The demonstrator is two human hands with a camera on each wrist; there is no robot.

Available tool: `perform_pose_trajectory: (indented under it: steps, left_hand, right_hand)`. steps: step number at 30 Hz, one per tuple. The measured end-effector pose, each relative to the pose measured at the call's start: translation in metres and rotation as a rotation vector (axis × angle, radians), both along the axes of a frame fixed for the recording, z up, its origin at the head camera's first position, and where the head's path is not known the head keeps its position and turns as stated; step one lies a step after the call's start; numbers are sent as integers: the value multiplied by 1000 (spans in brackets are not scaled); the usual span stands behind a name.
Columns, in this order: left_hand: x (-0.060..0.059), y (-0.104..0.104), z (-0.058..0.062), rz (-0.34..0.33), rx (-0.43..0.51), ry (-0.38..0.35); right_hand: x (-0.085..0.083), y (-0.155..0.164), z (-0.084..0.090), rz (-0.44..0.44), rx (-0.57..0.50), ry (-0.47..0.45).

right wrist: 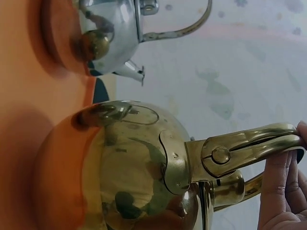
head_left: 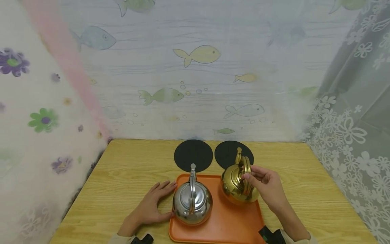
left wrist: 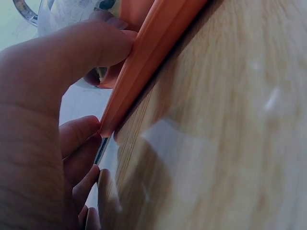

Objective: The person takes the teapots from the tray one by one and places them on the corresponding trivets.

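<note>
A gold kettle [head_left: 236, 184] is over the right part of an orange tray [head_left: 226, 223], its spout toward the back. My right hand [head_left: 268, 183] grips the kettle's arched handle, fingers curled under it, as the right wrist view shows. Whether the kettle's base touches the tray I cannot tell. A silver kettle [head_left: 192, 203] stands on the tray's left part, handle up. My left hand [head_left: 153, 201] lies against the tray's left edge, fingers spread. In the left wrist view its thumb [left wrist: 103, 45] and a fingertip touch the orange rim [left wrist: 144, 62].
Two round black mats lie on the wooden table [head_left: 128, 166] behind the tray: a left mat [head_left: 193, 154] and a right mat [head_left: 225, 152] partly covered by the gold kettle. A fish-patterned curtain [head_left: 195, 74] hangs at the table's back edge, with flowered curtains at both sides.
</note>
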State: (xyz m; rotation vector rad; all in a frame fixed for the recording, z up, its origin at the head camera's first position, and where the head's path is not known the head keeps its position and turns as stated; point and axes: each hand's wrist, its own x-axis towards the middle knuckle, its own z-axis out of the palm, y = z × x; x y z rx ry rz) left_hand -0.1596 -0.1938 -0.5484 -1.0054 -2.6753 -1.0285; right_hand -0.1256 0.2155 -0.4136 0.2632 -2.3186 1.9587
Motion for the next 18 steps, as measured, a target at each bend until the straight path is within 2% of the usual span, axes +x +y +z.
perform_pose_trajectory:
  steps: [11, 18]
  left_hand:
    - [-2, 0, 0, -3, -2, 24]
    - [-1, 0, 1, -4, -13, 37]
  right_hand:
    - [-13, 1, -1, -8, -48, 3]
    - [-26, 1, -5, -45, -45, 31]
